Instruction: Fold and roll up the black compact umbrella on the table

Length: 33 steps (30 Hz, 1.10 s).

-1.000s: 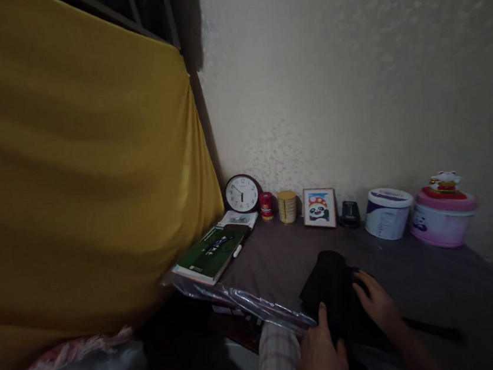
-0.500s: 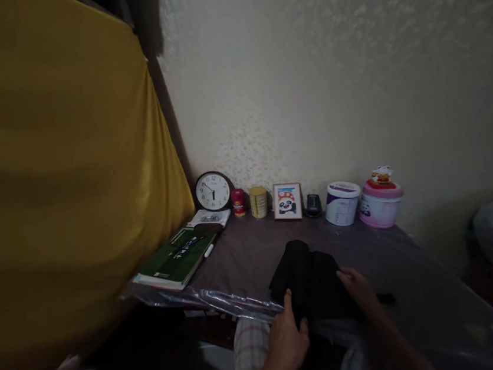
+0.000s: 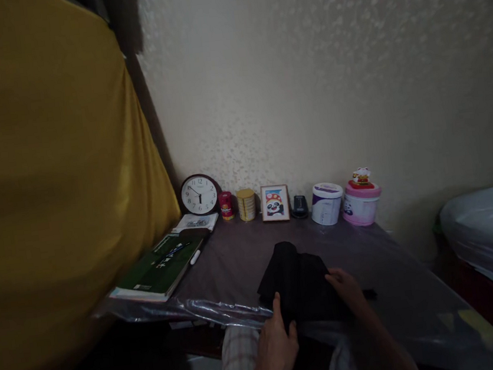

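A folded piece of black fabric (image 3: 300, 286) lies near the front edge of the table, with a raised fold on its left part. My left hand (image 3: 276, 345) grips its near edge, index finger stretched along the cloth and thumb to the right. At the right side, my right hand (image 3: 344, 285) pinches the fabric's edge between thumb and fingers. A short dark strip (image 3: 369, 294) shows beyond my right wrist; whether it belongs to the fabric I cannot tell.
On the plastic-covered table (image 3: 238, 269) a green book (image 3: 162, 266) and white marker (image 3: 195, 257) lie left. Along the wall stand a clock (image 3: 199, 194), red can (image 3: 226, 205), yellow container (image 3: 246, 204), picture frame (image 3: 275, 203), black stapler-like object (image 3: 299, 206) and two tubs (image 3: 326, 205).
The whole view has shifted slightly, so the table and objects appear farther left. Both hands keep their hold on the black fabric, which is nearly unchanged in shape.
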Motion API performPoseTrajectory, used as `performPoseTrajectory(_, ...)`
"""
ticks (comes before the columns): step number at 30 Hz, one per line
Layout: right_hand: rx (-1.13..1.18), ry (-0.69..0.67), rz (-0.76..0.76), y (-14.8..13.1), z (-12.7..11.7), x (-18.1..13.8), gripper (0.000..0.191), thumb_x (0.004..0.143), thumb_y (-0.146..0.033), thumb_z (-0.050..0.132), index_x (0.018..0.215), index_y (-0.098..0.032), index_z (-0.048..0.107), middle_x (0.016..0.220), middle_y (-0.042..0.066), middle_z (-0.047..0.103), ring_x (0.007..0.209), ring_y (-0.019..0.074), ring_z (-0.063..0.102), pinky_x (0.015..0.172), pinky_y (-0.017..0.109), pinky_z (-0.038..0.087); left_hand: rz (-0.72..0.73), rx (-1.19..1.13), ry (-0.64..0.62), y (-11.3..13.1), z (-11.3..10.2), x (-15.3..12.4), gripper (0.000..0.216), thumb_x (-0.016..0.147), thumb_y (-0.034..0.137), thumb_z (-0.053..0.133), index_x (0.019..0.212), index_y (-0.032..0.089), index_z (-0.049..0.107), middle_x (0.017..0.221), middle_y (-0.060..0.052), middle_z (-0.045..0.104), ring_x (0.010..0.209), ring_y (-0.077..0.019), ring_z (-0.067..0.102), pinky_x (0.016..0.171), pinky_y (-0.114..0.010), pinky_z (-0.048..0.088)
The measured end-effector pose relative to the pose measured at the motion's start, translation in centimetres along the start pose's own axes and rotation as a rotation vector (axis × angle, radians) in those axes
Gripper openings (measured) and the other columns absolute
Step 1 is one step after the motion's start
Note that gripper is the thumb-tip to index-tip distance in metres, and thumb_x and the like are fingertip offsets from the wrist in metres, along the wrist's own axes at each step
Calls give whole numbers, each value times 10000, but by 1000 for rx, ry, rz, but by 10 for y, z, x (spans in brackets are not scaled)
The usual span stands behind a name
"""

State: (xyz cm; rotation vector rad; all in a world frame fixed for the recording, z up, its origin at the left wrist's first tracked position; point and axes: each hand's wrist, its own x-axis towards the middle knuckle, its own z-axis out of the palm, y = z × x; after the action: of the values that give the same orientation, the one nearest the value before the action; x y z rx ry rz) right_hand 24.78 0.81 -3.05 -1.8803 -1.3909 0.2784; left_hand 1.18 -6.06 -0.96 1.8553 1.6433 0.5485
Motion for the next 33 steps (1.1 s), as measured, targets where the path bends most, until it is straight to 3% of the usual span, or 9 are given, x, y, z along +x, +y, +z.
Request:
performPoseTrajectory(5, -137, 54, -38, 2, -4, -13, 289, 761, -327, 412, 935, -192, 598, 839, 70, 673, 796, 224, 623, 701, 329, 469, 36, 172, -20, 6, 0, -1, 608, 822, 252, 359, 1382, 179, 136, 886, -94, 659, 823, -214, 614, 677, -286, 405)
performPoseTrajectory(8, -216, 134, -244, -13, -4, -22, 253, 802, -261, 371, 918, -205, 588, 900, 81, 647, 883, 221, 588, 781, 339, 441, 54, 244, -35, 10, 1, 1, 620, 807, 204, 343, 1383, 144, 123, 884, -115, 661, 812, -230, 617, 666, -305, 411)
performPoseTrajectory(12, -185, -61, -530, -36, 9, -29, 211, 823, -230, 386, 834, -220, 597, 882, 53, 626, 851, 189, 573, 789, 318, 441, 59, 286, -75, 14, 1, 3, 609, 807, 162, 304, 1383, 121, 112, 900, -133, 658, 814, -227, 616, 665, -302, 417)
performPoseTrajectory(16, -283, -161, -566, -34, 27, -11, 206, 790, -184, 429, 855, -202, 624, 1011, 69, 624, 932, 213, 552, 818, 331, 435, 57, 317, -110, 18, 1, 3, 637, 787, 125, 313, 1384, 120, 89, 932, -143, 647, 856, -236, 607, 705, -318, 426)
performPoseTrajectory(20, -388, -62, -467, -14, 29, 23, 271, 787, -192, 408, 947, -136, 619, 1084, 139, 600, 990, 255, 534, 860, 375, 403, 21, 357, -141, 20, 1, 4, 657, 784, 125, 331, 1385, 149, 66, 945, -143, 638, 863, -258, 607, 711, -348, 439)
performPoseTrajectory(23, -344, -9, -267, 3, 19, 35, 281, 794, -263, 388, 888, -126, 614, 966, 157, 632, 909, 262, 573, 805, 374, 419, 0, 351, -153, 22, 0, 5, 644, 797, 129, 320, 1386, 166, 62, 962, -152, 629, 887, -270, 602, 729, -372, 442)
performPoseTrajectory(26, -226, -63, -71, 18, 8, 30, 316, 792, -361, 367, 837, -161, 609, 846, 114, 665, 800, 238, 613, 705, 334, 451, -10, 348, -166, 22, -1, 6, 633, 810, 148, 322, 1386, 164, 58, 984, -160, 621, 897, -273, 599, 737, -375, 441)
performPoseTrajectory(33, 231, -83, 104, 16, -4, 3, 329, 669, -449, 496, 786, -181, 644, 841, 89, 691, 828, 254, 633, 741, 347, 475, 18, 341, -158, 14, 1, 7, 606, 833, 188, 297, 1388, 159, 54, 956, -139, 637, 870, -238, 608, 704, -328, 424)
